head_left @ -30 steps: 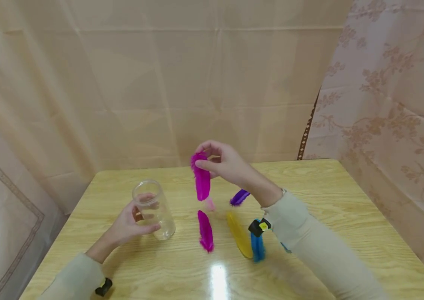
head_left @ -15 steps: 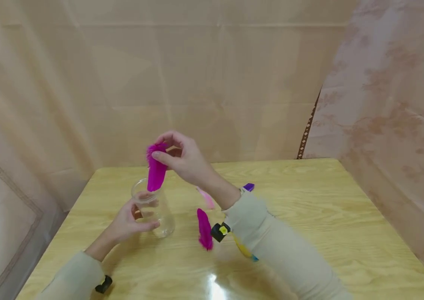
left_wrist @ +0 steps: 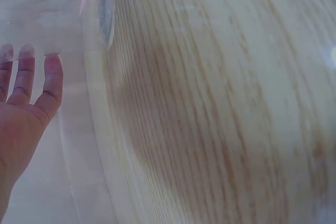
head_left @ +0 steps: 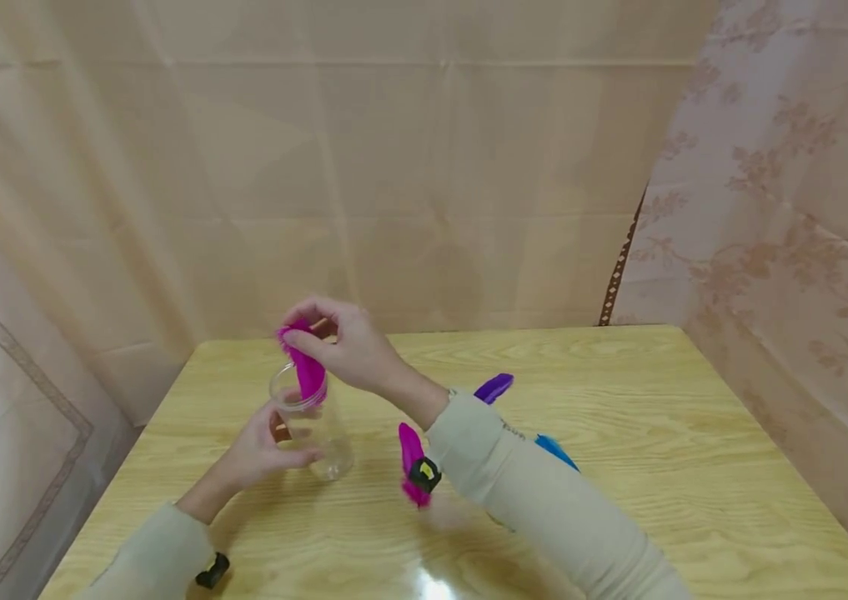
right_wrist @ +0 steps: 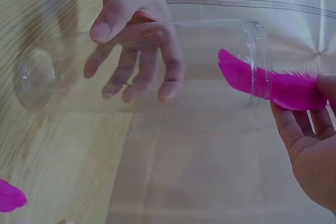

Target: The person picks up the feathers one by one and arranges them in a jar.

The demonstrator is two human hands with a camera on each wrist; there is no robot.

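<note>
My left hand (head_left: pixel 257 450) holds a clear plastic jar (head_left: pixel 329 442) upright, thumb on the near side and fingers curled behind it. The right wrist view shows those fingers through the jar wall (right_wrist: pixel 205 93). Above the rim, my right hand (head_left: pixel 356 346) pinches a magenta feather (head_left: pixel 308 371) by its fluffy end between thumb and fingers. The feather's smooth tip reaches inside the jar's mouth in the right wrist view. In the left wrist view, fingertips of my left hand (left_wrist: pixel 31 87) touch the jar.
A second magenta feather (head_left: pixel 410 450) lies on the wooden table (head_left: pixel 694 483), partly behind the right wrist's camera. A purple feather (head_left: pixel 494 387) and a blue feather (head_left: pixel 556 451) lie partly covered by the right arm. A beige cloth (head_left: pixel 393 167) hangs behind the table.
My right hand has carried the magenta feather left from mid-table to above the jar, then lowered its tip into the mouth. The left hand and jar have stayed nearly in place.
</note>
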